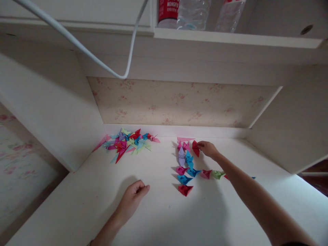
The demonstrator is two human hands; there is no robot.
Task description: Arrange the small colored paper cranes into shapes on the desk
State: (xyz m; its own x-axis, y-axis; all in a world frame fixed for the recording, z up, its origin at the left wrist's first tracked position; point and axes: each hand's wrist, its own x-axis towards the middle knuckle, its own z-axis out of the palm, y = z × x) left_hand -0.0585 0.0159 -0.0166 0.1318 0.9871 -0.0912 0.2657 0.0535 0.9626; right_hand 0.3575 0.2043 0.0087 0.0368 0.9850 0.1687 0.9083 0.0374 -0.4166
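Between the fingertips of my right hand [207,149] is a red paper crane [195,149], beside the top of a column of folded cranes. That column holds a lilac crane [181,157], a blue crane [189,160] and several pink, blue and red ones, down to a red crane [185,190] at the front. A row runs off to the right with a green crane [218,175], partly hidden by my right forearm. My left hand [135,193] is curled over the desk, left of the column, with nothing visible in it.
At the back left lies a loose pile of colourful paper cranes [128,140]. White side panels and a shelf [230,37] with plastic bottles [194,13] enclose the white desk [159,218]. A white cable [102,65] hangs in front of the shelf.
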